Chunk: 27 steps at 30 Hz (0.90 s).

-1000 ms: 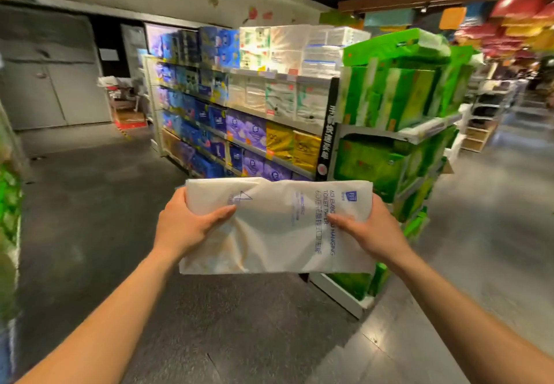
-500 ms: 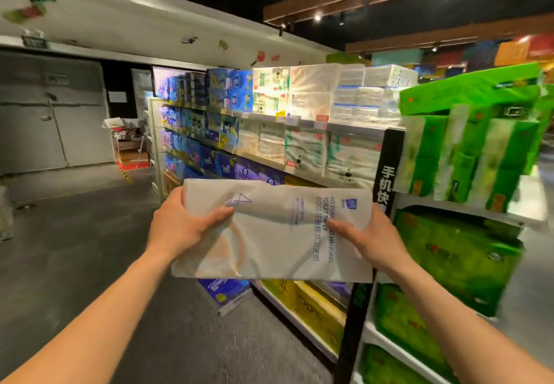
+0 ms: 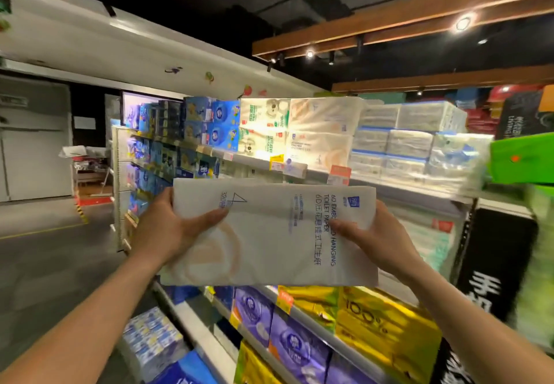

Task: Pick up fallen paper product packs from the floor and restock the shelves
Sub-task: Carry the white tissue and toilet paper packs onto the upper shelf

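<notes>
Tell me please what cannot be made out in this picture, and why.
Head view only:
Middle shelf goods: hidden behind the white toilet paper pack that the left hand and right hand grip.
Fingers behind that pack: hidden by it.
Green packs, right edge: blurred and cut off.
Price tags: too small to read.

Both arms reach forward, bare as far as the frame shows. Left forearm [image 3: 69,332] enters from lower left, right forearm [image 3: 479,320] from lower right, and they converge toward centre. Left hand [image 3: 168,227] grips the left end of a white pack [image 3: 269,242]. Left thumb [image 3: 209,218] lies across the front face, pointing right, with the fingers hidden behind. Right hand [image 3: 380,242] grips the right end. Right thumb [image 3: 344,227] lies across the front, pointing left, fingers out of sight behind. Wrists roughly straight. Hands well apart, near level.
</notes>
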Tool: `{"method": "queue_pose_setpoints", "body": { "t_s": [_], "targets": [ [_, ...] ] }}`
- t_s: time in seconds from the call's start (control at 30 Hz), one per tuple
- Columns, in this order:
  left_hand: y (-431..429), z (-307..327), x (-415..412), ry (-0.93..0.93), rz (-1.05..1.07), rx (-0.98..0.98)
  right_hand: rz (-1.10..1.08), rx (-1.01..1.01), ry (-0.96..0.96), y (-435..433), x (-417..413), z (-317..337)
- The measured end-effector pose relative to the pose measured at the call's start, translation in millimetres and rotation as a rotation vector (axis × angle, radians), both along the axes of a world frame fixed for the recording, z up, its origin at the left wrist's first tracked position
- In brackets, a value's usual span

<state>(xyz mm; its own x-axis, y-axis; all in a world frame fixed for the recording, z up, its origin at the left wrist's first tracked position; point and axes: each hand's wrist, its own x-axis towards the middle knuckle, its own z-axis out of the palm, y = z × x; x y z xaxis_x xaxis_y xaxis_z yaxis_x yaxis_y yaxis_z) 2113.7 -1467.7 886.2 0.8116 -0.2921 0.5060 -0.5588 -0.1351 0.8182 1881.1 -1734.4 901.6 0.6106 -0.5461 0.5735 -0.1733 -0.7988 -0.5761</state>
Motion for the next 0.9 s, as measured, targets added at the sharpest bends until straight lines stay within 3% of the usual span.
{"method": "queue_pose_setpoints", "body": {
  "t_s": [0.27, 0.47, 0.73, 0.9],
  "targets": [
    [-126.2, 26.0, 191.3, -0.107, -0.107, -0.085, -0.082, -0.099, -0.051, -88.2, 162.7, 27.9],
    [-236.3, 79.1, 314.8, -0.203, -0.295, -0.121, -0.272, -0.162, -0.107, -142.7, 246.2, 76.9],
    [-387.6, 160.3, 409.6, -0.321, -0.468, -0.242, -0.426, -0.231, -0.204, -231.7, 300.0, 149.5],
    [-465.3, 180.9, 435.4, -0.37, -0.547, -0.263, -0.519, -0.243, -0.281, -283.6, 323.0, 162.7]
  ]
}}
